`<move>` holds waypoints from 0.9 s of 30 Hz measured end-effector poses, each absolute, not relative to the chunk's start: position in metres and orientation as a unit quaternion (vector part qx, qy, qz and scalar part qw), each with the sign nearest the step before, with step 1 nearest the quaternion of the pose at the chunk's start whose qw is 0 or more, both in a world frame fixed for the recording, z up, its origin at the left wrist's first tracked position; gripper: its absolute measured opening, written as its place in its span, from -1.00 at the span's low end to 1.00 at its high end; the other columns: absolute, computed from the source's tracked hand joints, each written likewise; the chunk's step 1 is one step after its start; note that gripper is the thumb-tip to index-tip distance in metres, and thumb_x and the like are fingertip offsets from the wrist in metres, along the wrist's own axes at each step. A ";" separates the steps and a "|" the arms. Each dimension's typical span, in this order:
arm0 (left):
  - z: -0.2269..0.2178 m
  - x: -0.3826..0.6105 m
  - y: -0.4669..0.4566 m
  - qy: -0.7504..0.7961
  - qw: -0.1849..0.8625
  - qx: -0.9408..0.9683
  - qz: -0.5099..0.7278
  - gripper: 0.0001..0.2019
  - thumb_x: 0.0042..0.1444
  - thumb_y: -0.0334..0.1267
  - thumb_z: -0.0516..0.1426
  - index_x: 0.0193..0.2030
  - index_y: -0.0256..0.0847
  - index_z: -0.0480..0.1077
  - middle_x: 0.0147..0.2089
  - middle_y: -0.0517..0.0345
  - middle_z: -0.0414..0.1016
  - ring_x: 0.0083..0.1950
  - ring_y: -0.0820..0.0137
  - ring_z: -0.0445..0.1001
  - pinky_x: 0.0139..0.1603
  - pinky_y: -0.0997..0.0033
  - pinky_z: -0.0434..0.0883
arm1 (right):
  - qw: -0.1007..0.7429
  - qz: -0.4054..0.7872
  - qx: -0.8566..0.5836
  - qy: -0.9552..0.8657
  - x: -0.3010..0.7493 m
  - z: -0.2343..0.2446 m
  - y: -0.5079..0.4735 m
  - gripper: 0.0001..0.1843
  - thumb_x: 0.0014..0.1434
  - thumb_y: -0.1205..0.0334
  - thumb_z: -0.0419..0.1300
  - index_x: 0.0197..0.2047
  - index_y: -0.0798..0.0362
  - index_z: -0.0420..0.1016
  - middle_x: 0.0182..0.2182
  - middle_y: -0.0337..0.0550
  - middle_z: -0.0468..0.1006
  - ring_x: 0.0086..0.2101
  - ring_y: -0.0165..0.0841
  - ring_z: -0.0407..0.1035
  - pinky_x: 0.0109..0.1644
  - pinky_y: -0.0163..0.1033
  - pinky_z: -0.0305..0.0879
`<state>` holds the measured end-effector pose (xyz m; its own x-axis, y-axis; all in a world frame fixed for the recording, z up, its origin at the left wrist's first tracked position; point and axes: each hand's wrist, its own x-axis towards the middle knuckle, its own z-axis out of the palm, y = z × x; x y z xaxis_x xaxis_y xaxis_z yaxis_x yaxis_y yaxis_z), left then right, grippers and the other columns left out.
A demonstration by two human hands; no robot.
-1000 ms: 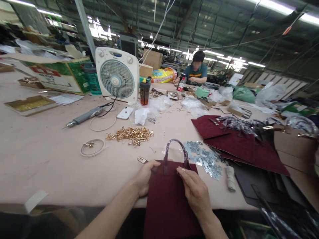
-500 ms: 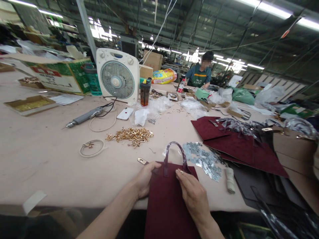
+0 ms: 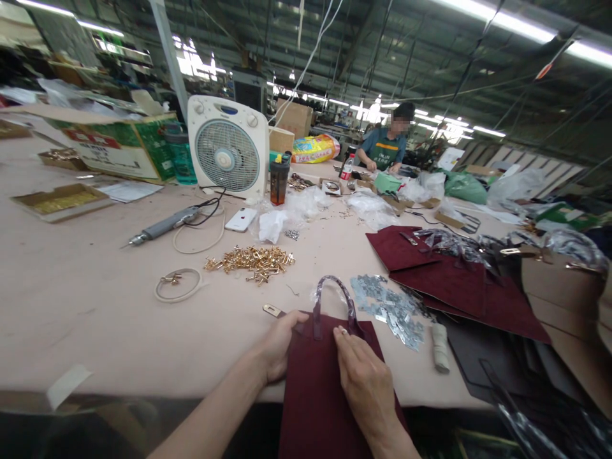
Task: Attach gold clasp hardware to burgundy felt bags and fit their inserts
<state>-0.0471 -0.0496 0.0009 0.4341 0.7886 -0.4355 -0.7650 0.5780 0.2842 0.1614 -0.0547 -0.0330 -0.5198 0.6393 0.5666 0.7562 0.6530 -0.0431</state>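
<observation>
A burgundy bag panel point(image 3: 310, 389) hangs over the table's front edge toward me. It has a looped handle point(image 3: 333, 280) in clear wrap at its top, and a strap with a gold metal plate point(image 3: 272, 310) sticks out at its upper left. My left hand point(image 3: 277, 347) grips the panel's left edge, thumb on the front and fingers behind. My right hand point(image 3: 363, 373) is pressed on the panel's front below the handle's right end, fingers together. A tiny pale, shiny thing shows at its fingertips, too small to name.
Gold-coloured fittings point(image 3: 258, 262) and flat silver metal plates point(image 3: 389, 309) lie in heaps ahead. A cloth-like roll point(image 3: 440, 348) stands right, near stacked burgundy panels point(image 3: 444, 280). An electric screwdriver point(image 3: 165, 226), a phone point(image 3: 240, 220) and a fan point(image 3: 227, 146) are left; a co-worker point(image 3: 387, 146) works across.
My right hand has slid slightly left and down across the panel, its fingers flatter against it. The panel's right edge has shifted a little. My left hand keeps its grip.
</observation>
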 end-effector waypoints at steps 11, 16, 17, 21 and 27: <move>-0.001 -0.048 -0.050 0.277 0.850 0.051 0.445 -0.68 0.16 -0.30 0.11 -0.05 -0.43 0.56 -0.26 -0.14 0.73 -0.25 0.12 0.72 -0.15 0.24 0.60 | 0.214 -0.118 -0.428 -0.870 0.154 -0.038 -0.077 0.09 0.12 0.69 -0.04 0.61 0.03 -0.38 0.32 0.03 0.46 0.19 0.01 0.45 0.19 0.07 0.52; -0.001 -0.048 -0.051 0.268 0.851 0.056 0.448 -0.64 0.17 -0.28 0.10 0.00 -0.43 0.56 -0.18 -0.17 0.73 -0.18 0.11 0.72 -0.07 0.22 0.60 | 0.203 -0.144 -0.438 -0.864 0.150 -0.039 -0.080 0.15 0.07 0.71 -0.05 0.60 0.08 -0.53 0.31 0.13 0.45 0.17 0.06 0.47 0.15 0.10 0.52; 0.000 -0.049 -0.051 0.267 0.852 0.055 0.446 -0.64 0.16 -0.28 0.10 0.00 -0.43 0.56 -0.17 -0.17 0.73 -0.17 0.10 0.72 -0.07 0.22 0.60 | 0.204 -0.145 -0.438 -0.864 0.149 -0.039 -0.080 0.14 0.08 0.71 -0.05 0.60 0.08 -0.53 0.31 0.12 0.46 0.17 0.05 0.47 0.15 0.10 0.52; 0.003 -0.049 -0.051 0.265 0.853 0.052 0.447 -0.65 0.15 -0.29 0.10 -0.01 -0.43 0.55 -0.21 -0.15 0.73 -0.21 0.10 0.72 -0.13 0.23 0.60 | 0.208 -0.138 -0.435 -0.865 0.153 -0.042 -0.080 0.11 0.12 0.70 -0.05 0.61 0.02 -0.46 0.33 0.04 0.44 0.20 0.02 0.44 0.16 0.07 0.53; 0.007 -0.049 -0.053 0.261 0.847 0.060 0.459 -0.66 0.19 -0.26 0.10 -0.01 -0.43 0.55 -0.20 -0.15 0.73 -0.23 0.14 0.71 -0.07 0.23 0.59 | 0.253 -0.069 -0.434 -0.862 0.163 -0.042 -0.078 -0.08 0.20 0.59 -0.06 0.58 -0.08 0.01 0.40 -0.18 0.35 0.28 -0.06 0.35 0.26 0.09 0.48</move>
